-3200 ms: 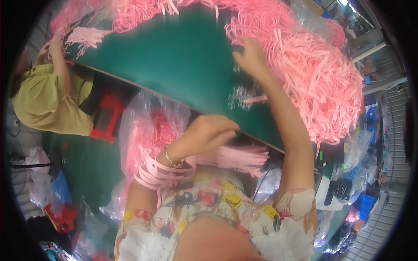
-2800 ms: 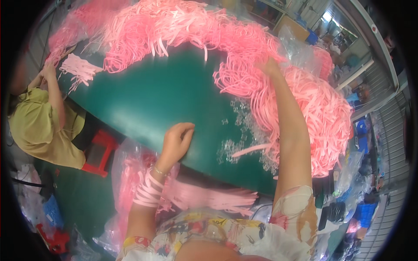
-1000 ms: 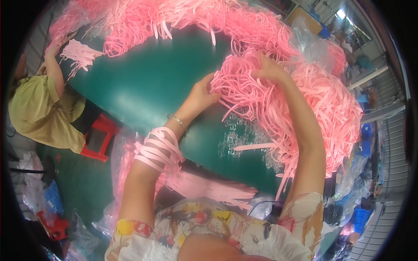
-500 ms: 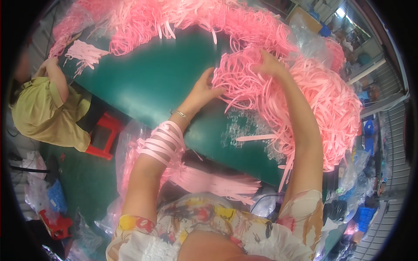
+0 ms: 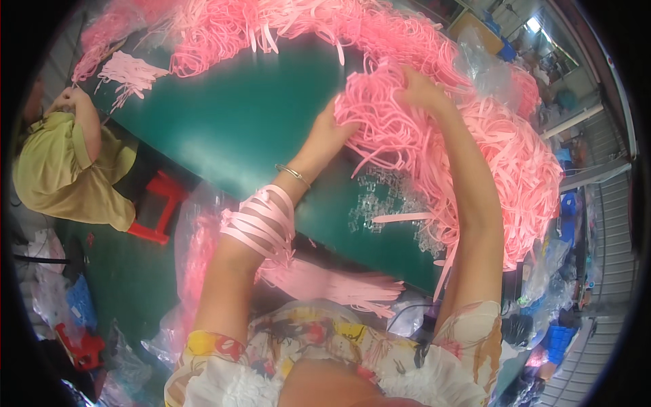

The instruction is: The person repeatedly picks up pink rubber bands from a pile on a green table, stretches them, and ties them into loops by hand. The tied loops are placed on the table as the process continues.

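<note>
Between my two hands is a tangled clump of pink straps (image 5: 383,119). My left hand (image 5: 332,129) is closed on its left side, with the fingertips buried in the strands. On the far right of the clump, my right hand (image 5: 422,93) grips it too, its fingers partly hidden. Several light pink straps (image 5: 261,220) are looped round my left forearm, below a metal bracelet (image 5: 293,174). Small clear plastic pieces (image 5: 388,200) lie scattered just under the clump, with one flat pink strap (image 5: 403,217) across them.
A large heap of pink straps (image 5: 508,176) rises at the right and another (image 5: 298,20) runs along the far edge of the green table (image 5: 224,115). Light pink straps (image 5: 336,283) hang by my lap. At the left, a person (image 5: 68,163) works near a red stool (image 5: 159,207).
Both hands have shifted slightly away from me with the strap clump, my left hand also a little rightward. The clump looks more gathered and raised off the table.
</note>
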{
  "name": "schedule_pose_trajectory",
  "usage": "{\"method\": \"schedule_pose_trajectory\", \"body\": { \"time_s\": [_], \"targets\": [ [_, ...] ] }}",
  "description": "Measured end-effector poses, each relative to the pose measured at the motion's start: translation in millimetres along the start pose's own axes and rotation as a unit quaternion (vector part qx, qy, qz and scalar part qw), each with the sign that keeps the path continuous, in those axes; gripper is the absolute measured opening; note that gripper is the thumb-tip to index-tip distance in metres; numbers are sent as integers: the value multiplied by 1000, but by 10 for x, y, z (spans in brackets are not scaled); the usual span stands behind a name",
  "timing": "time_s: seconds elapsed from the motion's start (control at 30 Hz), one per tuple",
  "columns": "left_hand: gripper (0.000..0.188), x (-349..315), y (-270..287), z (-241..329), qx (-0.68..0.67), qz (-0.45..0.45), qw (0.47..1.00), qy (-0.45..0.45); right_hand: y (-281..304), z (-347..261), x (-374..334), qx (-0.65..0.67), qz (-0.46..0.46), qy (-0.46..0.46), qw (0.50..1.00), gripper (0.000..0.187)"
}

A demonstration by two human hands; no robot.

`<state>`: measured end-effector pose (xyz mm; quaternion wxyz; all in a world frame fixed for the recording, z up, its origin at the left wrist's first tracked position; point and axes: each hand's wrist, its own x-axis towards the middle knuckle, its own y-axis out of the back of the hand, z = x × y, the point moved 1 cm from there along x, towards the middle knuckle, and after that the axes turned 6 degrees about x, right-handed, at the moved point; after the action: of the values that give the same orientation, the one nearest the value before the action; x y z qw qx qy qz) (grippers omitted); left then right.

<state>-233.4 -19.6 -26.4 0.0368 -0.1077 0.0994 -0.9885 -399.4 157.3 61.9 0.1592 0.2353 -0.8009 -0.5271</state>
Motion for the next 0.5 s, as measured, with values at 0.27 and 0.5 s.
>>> {"method": "schedule_pose_trajectory", "body": {
  "time_s": [0.27, 0.5],
  "targets": [
    [65, -359, 258, 302, 100, 40, 994, -15, -116, -495, -108, -9, -62, 0, 998, 74],
    [57, -818, 468, 470, 3, 87, 995, 52, -529, -1045, -248, -63, -54, -9, 996, 58]
  ]
}}
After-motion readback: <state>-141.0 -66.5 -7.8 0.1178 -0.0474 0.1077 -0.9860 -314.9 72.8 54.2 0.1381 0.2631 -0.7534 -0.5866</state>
